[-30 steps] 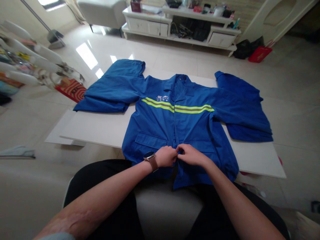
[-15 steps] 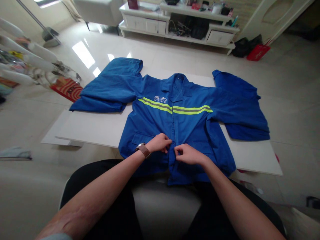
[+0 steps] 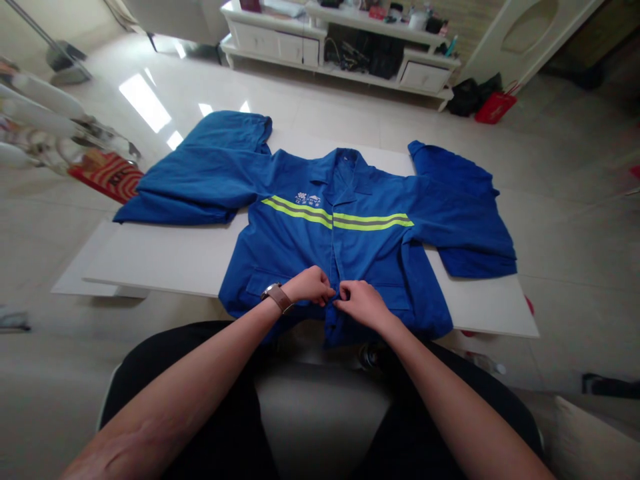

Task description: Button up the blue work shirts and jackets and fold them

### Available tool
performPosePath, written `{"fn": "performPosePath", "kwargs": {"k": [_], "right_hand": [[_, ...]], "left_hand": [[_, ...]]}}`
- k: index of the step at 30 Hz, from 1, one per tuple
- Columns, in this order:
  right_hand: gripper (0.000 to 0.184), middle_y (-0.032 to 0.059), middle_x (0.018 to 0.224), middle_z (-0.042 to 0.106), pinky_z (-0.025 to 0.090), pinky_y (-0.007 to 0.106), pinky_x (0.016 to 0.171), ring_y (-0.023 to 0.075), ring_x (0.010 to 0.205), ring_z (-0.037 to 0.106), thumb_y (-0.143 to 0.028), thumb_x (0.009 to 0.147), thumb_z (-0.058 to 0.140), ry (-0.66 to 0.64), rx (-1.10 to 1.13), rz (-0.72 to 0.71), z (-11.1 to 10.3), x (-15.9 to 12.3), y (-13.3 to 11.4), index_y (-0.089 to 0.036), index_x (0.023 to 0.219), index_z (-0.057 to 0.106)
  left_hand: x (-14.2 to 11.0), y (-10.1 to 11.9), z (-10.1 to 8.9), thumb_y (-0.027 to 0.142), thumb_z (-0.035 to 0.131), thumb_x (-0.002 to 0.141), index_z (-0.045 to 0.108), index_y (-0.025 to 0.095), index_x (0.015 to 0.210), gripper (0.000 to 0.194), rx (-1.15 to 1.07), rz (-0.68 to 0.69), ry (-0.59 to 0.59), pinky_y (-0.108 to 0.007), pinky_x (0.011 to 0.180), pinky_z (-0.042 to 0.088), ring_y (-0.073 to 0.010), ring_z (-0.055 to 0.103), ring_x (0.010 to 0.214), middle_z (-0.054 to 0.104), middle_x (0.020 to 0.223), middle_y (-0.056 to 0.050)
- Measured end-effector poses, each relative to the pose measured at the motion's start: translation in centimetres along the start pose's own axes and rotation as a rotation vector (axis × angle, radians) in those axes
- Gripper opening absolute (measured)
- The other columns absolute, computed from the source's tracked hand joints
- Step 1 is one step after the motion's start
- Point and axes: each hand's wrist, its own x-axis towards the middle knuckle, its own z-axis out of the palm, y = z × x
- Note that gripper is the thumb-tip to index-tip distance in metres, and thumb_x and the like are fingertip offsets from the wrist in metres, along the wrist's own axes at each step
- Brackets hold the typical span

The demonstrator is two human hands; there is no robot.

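A blue work jacket (image 3: pixel 295 247) with a yellow-grey reflective stripe (image 3: pixel 370 221) across the chest lies front up, its collar away from me and both sleeves spread out sideways. At the lower part of its front opening, my left hand (image 3: pixel 311 285) pinches the left edge of the cloth; a watch (image 3: pixel 277 297) is on that wrist. Close beside it, my right hand (image 3: pixel 361 301) pinches the other edge, fingertips nearly meeting the left ones. The fingers hide the bit of placket between them. The jacket's hem hangs over the near table edge.
Beneath the jacket is a white table (image 3: pixel 165 257). A red patterned paper bag (image 3: pixel 107 175) hangs at the left by a white rack. Beyond the tiled floor stands a white cabinet (image 3: pixel 275 45), with a red bag (image 3: pixel 495 108) to its right. A grey stool seat (image 3: pixel 320 407) is between my legs.
My right hand has moved up and in against my left, now gripping the front edge. The hem has been drawn up a little. The whole view has shifted slightly.
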Motion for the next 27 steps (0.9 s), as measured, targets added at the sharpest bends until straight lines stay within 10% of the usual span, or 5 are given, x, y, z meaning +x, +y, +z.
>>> {"fn": "performPosePath", "kwargs": {"k": [8, 15, 27], "right_hand": [[0.02, 0.0021, 0.104, 0.058, 0.031, 0.026, 0.066, 0.013, 0.075, 0.053, -0.012, 0.082, 0.054, 0.191, -0.027, -0.081, -0.3, 0.1, 0.2, -0.023, 0.096, 0.063], [0.045, 0.0049, 0.108, 0.054, 0.031, 0.026, 0.063, 0.0158, 0.084, 0.056, -0.062, 0.083, 0.072, 0.194, -0.081, -0.097, 0.1, -0.3, -0.4, -0.022, 0.101, 0.063], [0.009, 0.0059, 0.108, 0.058, 0.034, 0.029, 0.072, 0.0159, 0.084, 0.054, -0.017, 0.086, 0.053, 0.126, -0.005, -0.074, 0.1, 0.5, 0.6, -0.019, 0.087, 0.062]], "left_hand": [[-0.2, 0.2, -0.2, 0.022, 0.068, 0.077, 0.067, 0.013, 0.066, 0.014, -0.062, 0.014, -0.025, -0.021, 0.057, 0.053, -0.0149, 0.069, 0.061, 0.068, 0.059, -0.003], [-0.1, 0.7, 0.0, 0.025, 0.059, 0.084, 0.065, 0.013, 0.065, 0.023, -0.189, 0.088, -0.009, -0.021, 0.057, 0.048, -0.0112, 0.061, 0.055, 0.067, 0.062, -0.003], [0.7, -1.0, 0.0, 0.019, 0.077, 0.067, 0.062, 0.016, 0.091, 0.029, 0.187, 0.448, 0.115, -0.024, 0.068, 0.043, -0.0141, 0.056, 0.076, 0.061, 0.082, 0.002]]}}
